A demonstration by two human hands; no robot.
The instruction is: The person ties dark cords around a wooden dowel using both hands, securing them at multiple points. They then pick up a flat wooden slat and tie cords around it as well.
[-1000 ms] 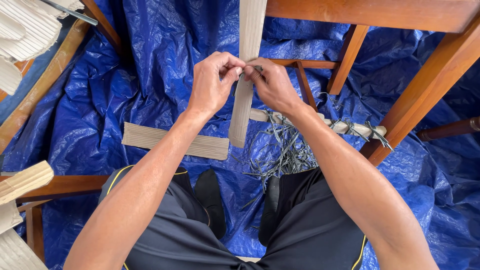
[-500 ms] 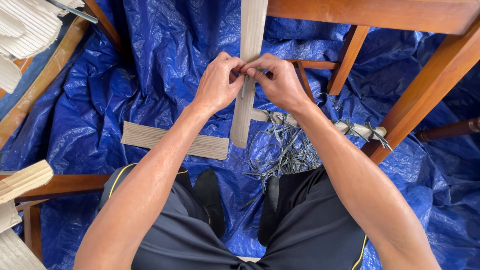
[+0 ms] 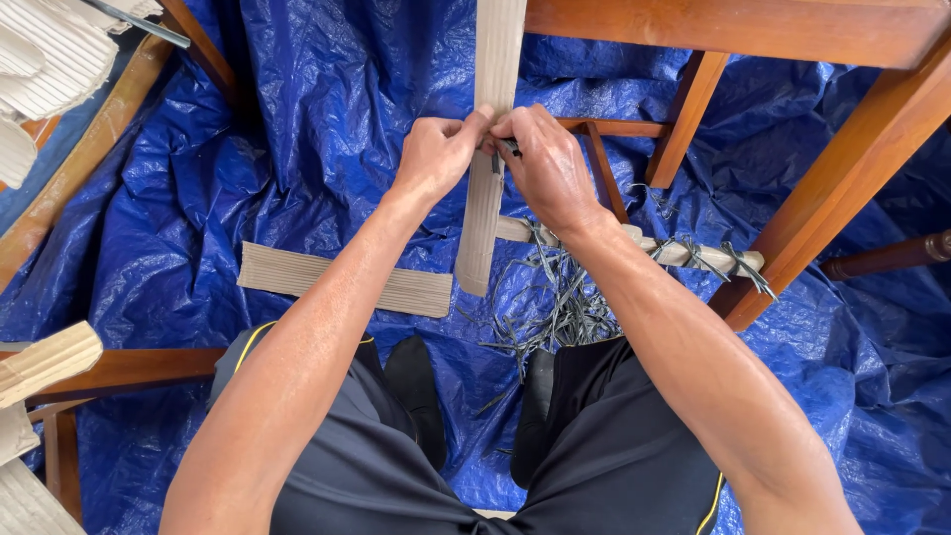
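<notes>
Head view: looking down past the person's black shorts and dark shoes onto a crumpled blue plastic tarpaulin [image 3: 297, 149] that is covering the floor.
Left hand [image 3: 436, 157]: closing on the long flat beige woven strap [image 3: 485, 213], thumb and fingertips pinching its left edge.
Right hand [image 3: 547, 163]: curling round the strap's right edge, fingers pressed together; something small and dark is showing between the fingertips, too small to tell what.
Strap: hanging from the far reddish-brown wooden chair rail [image 3: 733, 25] at the top of the scene, running down between both hands, its free end dangling just above the tarpaulin near the middle.
Loose piece: a second short beige ribbed strap piece [image 3: 342, 280] is lying flat on the tarpaulin, left of the hanging end and apart from it.
Chair frame: a slanted wooden chair leg [image 3: 842, 168] is standing at the right, with thinner rungs farther back.
Cord scraps: a heap of thin grey cut cord strands [image 3: 550, 307] is lying under the right forearm; a few are tied round a pale bound rung [image 3: 684, 253] at the right.
Progress: judging from this, only one strap is hanging from the frame and the seat opening is otherwise bare, so most of the work appears to be ahead.
Edges: pale woven seat panels [image 3: 50, 54] are showing at the far left and near left corners.
</notes>
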